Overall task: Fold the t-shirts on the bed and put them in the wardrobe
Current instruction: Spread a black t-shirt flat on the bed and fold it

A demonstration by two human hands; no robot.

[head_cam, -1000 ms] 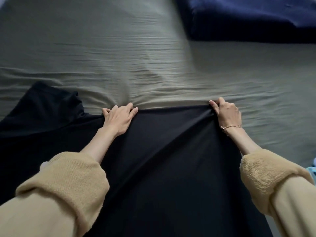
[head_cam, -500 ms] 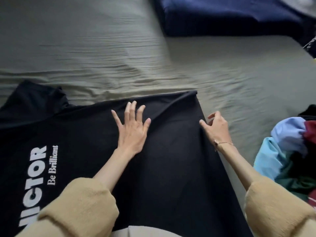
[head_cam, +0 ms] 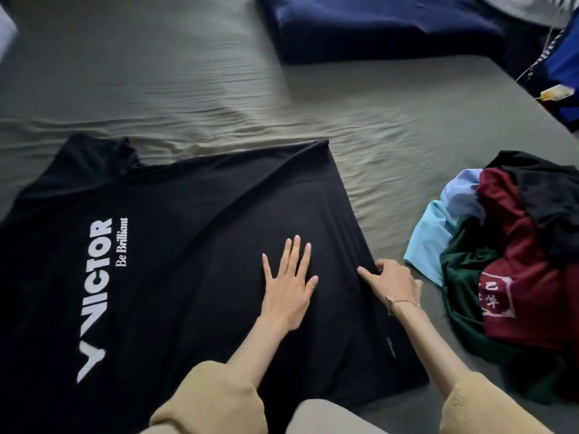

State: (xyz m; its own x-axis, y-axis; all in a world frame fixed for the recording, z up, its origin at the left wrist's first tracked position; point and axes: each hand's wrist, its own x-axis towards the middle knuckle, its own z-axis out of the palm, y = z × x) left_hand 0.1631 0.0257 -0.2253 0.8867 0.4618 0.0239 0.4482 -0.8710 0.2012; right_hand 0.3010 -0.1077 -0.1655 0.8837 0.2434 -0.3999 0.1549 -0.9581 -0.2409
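**Inspector:** Garment under work: one black t-shirt, spread flat on the bed at centre and lower left of the frame, white lettering at left. Report the hands.

**Assistant:** Left hand lies flat on the cloth at centre, fingers straight and spread, holding nothing. Right hand sits at the shirt's right edge, forefinger extended along the cloth and the other fingers curled over the hem; whether its grip has fabric pinched I cannot tell.

**Inspector:** Step in hand, in your judgement?

**Assistant:** Smoothing before the first fold. Nothing is folded yet. To do it well: keep the flat palm as an anchor, draw the right edge taut and straight, sweep out the creases running toward the upper right corner of the shirt, then fold along a clean line. The sheet beneath is rumpled, so the cloth may drag with it.

**Inspector:** Surroundings?

**Assistant:** Grey-green sheet, wrinkled across the middle of the frame. Pile of unfolded shirts at right, well apart from the black one: light blue, dark red, green, black. Dark blue pillow at upper centre. No wardrobe in view.
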